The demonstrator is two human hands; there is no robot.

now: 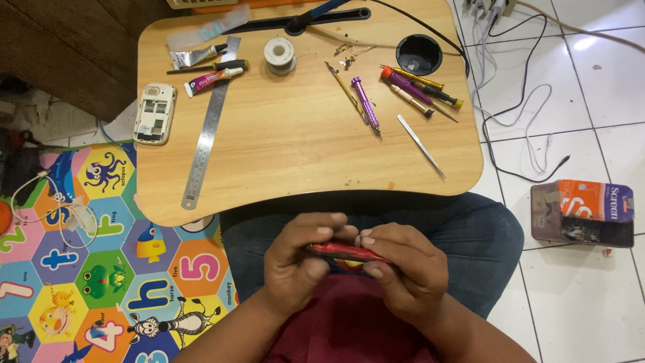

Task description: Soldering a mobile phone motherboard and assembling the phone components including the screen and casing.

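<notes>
Below wooden table, red phone between both hands' grip.

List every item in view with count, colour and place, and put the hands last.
table: 1, light wood, over the lap
ruler: 1, steel, table left
opened phone: 1, white, table left edge
glue tubes: 2, silver and pink-white, far left
solder spool: 1, silver, far middle
screwdrivers: several, purple, yellow and black, table right
tweezers: 1, silver, near right
cup hole: 1, black, far right
box: 1, orange and dark, floor right
cables: several, white and black, floor right
play mat: 1, multicoloured, floor left
red device: 1, between both hands
left hand: holds device
right hand: holds device
</notes>
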